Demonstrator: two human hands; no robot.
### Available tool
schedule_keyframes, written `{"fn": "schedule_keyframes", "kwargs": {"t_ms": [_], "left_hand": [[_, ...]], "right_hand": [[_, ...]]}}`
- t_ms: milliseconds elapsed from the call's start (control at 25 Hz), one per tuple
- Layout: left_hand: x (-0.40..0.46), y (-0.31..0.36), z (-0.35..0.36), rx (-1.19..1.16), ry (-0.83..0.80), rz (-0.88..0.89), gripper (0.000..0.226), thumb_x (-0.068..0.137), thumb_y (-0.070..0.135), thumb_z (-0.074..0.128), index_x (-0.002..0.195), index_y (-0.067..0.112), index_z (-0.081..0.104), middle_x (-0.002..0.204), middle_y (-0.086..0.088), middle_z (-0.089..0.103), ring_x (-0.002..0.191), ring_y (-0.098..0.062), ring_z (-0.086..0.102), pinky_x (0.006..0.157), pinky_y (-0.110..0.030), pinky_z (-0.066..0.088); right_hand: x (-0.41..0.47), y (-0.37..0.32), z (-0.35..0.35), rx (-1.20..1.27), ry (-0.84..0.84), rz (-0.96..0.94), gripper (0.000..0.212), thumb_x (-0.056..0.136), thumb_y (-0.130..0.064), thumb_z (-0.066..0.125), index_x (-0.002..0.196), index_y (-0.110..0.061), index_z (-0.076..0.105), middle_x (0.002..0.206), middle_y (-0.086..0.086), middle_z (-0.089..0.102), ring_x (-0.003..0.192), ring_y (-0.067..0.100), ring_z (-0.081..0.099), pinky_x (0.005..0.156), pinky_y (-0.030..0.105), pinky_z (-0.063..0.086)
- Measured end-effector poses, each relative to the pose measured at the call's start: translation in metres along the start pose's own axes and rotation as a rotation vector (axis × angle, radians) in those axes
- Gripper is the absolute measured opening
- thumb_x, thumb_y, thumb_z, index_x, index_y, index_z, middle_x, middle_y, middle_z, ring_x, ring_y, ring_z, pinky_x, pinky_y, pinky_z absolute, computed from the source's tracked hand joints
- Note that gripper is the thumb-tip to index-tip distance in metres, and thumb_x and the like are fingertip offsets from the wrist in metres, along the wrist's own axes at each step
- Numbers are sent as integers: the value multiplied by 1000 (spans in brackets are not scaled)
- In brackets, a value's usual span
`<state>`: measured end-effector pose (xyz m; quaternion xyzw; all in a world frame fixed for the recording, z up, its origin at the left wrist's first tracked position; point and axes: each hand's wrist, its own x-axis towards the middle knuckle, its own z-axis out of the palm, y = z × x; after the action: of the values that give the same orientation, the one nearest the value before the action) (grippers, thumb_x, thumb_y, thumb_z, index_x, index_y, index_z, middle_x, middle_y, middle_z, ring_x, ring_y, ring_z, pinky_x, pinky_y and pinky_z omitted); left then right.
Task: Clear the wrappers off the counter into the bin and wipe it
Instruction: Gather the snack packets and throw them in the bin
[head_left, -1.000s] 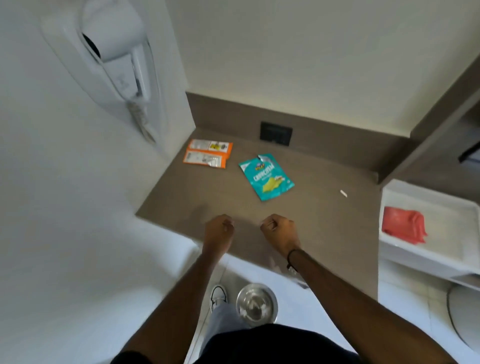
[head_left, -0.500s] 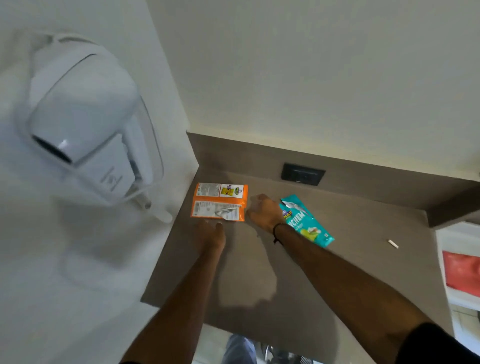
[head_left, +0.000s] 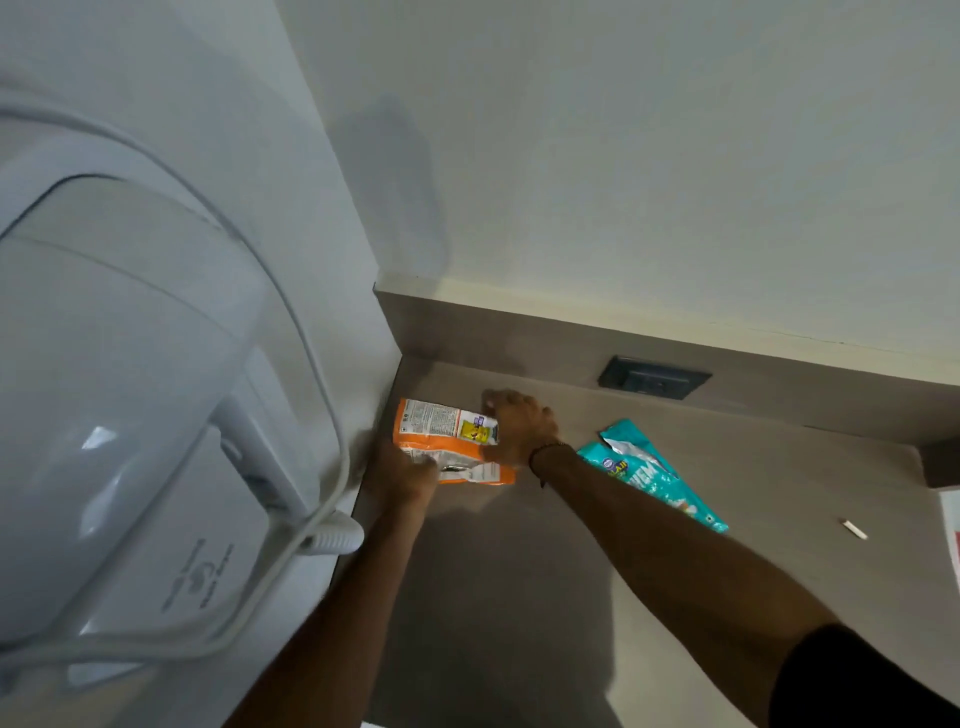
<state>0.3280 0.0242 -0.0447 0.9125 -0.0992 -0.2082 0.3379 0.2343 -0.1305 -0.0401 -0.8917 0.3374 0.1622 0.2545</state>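
Orange wrappers, two of them lying edge to edge in the far left corner of the tabletop, are what both hands are on, so the step in hand looks like the first pick-up of the clearing, with the wiping not yet begun. The right hand rests at the right end of the far wrapper, fingers curled over its edge; the left hand covers the left end of the near one, fingers bent onto it. Whether either has a firm pinch I cannot tell.

A teal packet lies flat just right of the right wrist, untouched, and a small white scrap sits well apart toward the right.

Next, I judge, the thin foil must be gathered and lifted clear, then carried to the bin, which is out of view.
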Motion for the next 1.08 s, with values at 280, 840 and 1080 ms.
{"fn": "schedule_keyframes", "kwargs": {"t_ms": [280,840,1080], "left_hand": [[-16,21,8,-474,-97,36,15,82,-6,73,85,8,70,79,-6,71,72,-18,66,56,-14,54],[-125,59,119,192,-122,115,56,77,35,85,117,6,58,123,-16,62,113,-33,63,91,-47,60],[-168,60,138,-178,-220,-67,38,84,11,79,115,-4,62,120,-22,73,106,-36,74,88,-48,63]], "right_hand": [[-41,65,-50,449,-306,92,44,80,-39,79,119,-20,69,113,3,74,91,14,71,69,24,58],[-156,207,-23,124,31,442,64,73,-61,75,119,-19,60,114,0,68,96,18,64,84,31,54],[-170,196,-7,321,65,433,44,95,-33,56,136,-18,54,131,7,63,112,24,62,95,36,52]]}}
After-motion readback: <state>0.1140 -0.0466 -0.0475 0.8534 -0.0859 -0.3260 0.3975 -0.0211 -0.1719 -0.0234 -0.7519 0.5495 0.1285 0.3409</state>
